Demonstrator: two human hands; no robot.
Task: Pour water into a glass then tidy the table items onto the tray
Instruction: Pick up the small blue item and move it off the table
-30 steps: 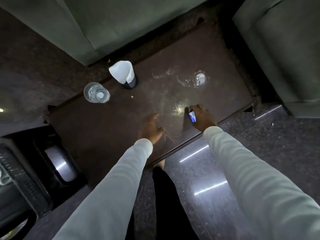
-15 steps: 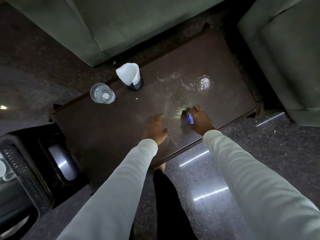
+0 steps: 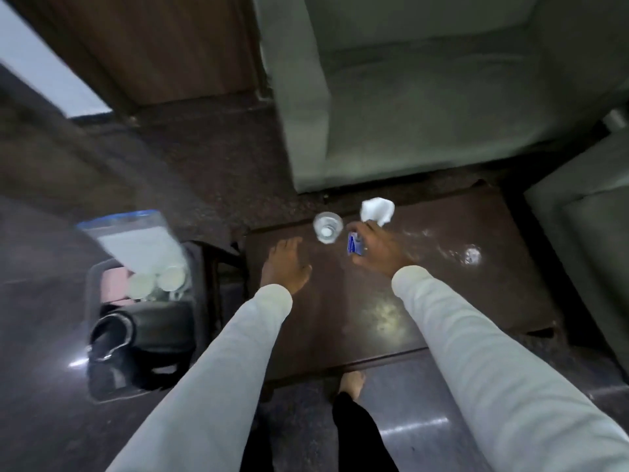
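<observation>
A clear glass (image 3: 327, 227) stands near the far edge of the dark brown table (image 3: 442, 301). Just right of it, my right hand (image 3: 381, 252) grips a small bottle with a blue label (image 3: 354, 248), held close beside the glass. Behind the hand, a white napkin (image 3: 377, 209) sticks up; its holder is hidden. My left hand (image 3: 284, 267) rests flat on the table, left of the glass, fingers straight and holding nothing. A dark tray (image 3: 91, 301) sits left of the table on a lower surface.
The tray holds a clear container with a blue rim (image 3: 132, 240), two pale round cups (image 3: 156, 281) and a black handled item (image 3: 112, 332). A wet smear (image 3: 471, 255) shines on the table's right. Grey-green sofas (image 3: 425, 97) stand behind and to the right.
My right hand carried the bottle from the table's near edge over to beside the glass. My left hand slid forward and left. The view swung left, bringing the tray in.
</observation>
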